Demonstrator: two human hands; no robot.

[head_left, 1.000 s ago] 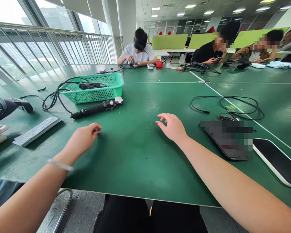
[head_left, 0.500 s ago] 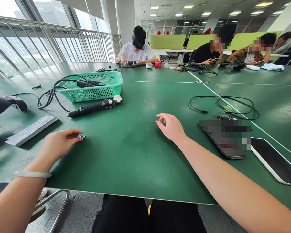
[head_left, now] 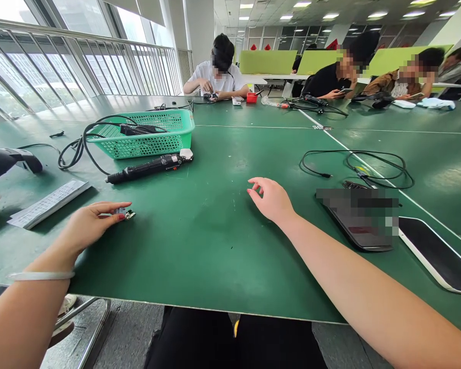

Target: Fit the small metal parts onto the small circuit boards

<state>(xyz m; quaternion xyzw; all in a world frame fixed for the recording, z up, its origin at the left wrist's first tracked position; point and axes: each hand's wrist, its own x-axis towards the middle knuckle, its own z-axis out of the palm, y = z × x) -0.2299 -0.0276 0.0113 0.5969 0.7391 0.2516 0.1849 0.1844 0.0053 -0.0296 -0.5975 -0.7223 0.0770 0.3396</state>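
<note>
My left hand (head_left: pixel 90 225) rests low over the green table (head_left: pixel 200 246) at the left, its index finger stretched out and its thumb apart. Just at its fingertips lies a small shiny metal-and-green part (head_left: pixel 130 214). A bit of it is hidden behind the fingers, and its exact kind is too small to make out. My right hand (head_left: pixel 271 199) lies near the middle of the table with loosely curved fingers and the thumb apart, holding nothing. Beyond my left hand is a black electric screwdriver (head_left: pixel 149 168) with a cable.
A turquoise plastic basket (head_left: pixel 146 148) with cables stands behind the screwdriver. To the left are a stack of paper strips (head_left: pixel 49 204) and a black handheld device (head_left: pixel 9 163). A black cable (head_left: pixel 357 154), a dark tablet-like device (head_left: pixel 353 225) and a phone (head_left: pixel 441 256) lie right. People sit across the table.
My left hand's fingers have loosened and straightened, and the hand has shifted slightly left, showing more of the small part. My right hand has stayed nearly still.
</note>
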